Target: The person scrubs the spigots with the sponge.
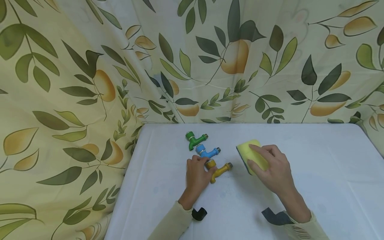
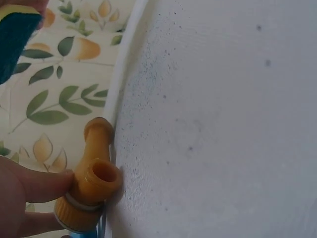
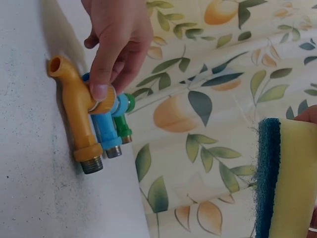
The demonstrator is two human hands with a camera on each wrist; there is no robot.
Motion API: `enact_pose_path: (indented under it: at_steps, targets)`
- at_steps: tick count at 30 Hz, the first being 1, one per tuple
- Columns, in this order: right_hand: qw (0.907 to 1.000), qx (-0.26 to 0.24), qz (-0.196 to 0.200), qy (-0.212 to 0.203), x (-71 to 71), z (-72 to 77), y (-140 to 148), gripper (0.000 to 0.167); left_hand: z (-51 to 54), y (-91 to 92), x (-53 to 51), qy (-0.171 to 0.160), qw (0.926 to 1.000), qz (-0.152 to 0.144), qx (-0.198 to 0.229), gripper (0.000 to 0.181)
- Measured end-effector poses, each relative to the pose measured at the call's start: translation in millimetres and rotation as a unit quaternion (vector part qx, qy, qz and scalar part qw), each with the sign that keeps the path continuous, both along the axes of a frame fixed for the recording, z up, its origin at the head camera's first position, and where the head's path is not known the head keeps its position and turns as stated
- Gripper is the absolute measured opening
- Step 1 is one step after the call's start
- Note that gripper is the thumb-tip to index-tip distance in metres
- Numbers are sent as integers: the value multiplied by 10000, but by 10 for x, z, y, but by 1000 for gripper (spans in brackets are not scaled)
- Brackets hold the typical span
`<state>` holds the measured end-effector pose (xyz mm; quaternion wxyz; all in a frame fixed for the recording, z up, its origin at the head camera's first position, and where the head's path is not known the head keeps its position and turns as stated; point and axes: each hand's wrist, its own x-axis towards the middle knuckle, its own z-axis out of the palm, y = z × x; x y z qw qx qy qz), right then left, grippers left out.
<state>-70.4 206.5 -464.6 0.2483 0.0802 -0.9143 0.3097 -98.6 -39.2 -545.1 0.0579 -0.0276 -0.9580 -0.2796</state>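
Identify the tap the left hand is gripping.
The yellow tap, nearest the person, pinched by the left hand; the blue tap and green tap lie beyond it.

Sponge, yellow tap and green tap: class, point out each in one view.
Sponge [image 1: 250, 154]: head view, on its yellow face.
Yellow tap [image 3: 76, 107]: right wrist view, on its body.
Green tap [image 1: 196, 141]: head view, on its body.

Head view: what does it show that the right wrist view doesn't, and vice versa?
Only the head view: the left sleeve, the right sleeve and the dark piece by the left wrist.
Only the right wrist view: the spout opening of the yellow tap.
Both: that tap held by the left hand, the blue tap, the green tap, the sponge in the right hand (partly cropped in the wrist view), the table and the patterned fabric.
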Motion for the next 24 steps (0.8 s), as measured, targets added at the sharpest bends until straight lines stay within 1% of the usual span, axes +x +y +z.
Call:
enact_pose_path:
  at_steps: [3,5,9,11,12,14,16,18,22,24]
  targets:
    - [10000,5,2,12,5,-7,0,48,0,-10,-4,-60,9999,25,-100,46]
    - [10000,8,11,33,8,-9,1,48,1,-18,-14,-114,9999,-10,-100,48]
    - [10000,16,39,85,18,-15,2,48,-6,-79,-47,-169,9996,-203,48,55]
    - [9999,26,52,117,19,-15,4,48,2,-146,-88,-132,9993,-342,119,58]
    - [9999,31,51,123,20,-16,6,48,7,-187,-116,-53,9991,-418,105,59]
    - [9999,21,53,120,21,-17,7,48,40,-277,-181,82,9982,-586,-32,61]
    - [9999,24,44,104,18,-17,7,48,63,-367,-258,221,9963,-789,-260,65]
    - [10000,9,43,88,12,-17,7,48,81,-444,-334,242,9933,-1010,-503,70]
    - [10000,-2,56,74,1,-21,7,48,55,-565,-456,-94,9862,-1460,-779,83]
    - [10000,-3,60,67,-4,-23,8,48,31,-608,-499,-290,9826,-1612,-871,88]
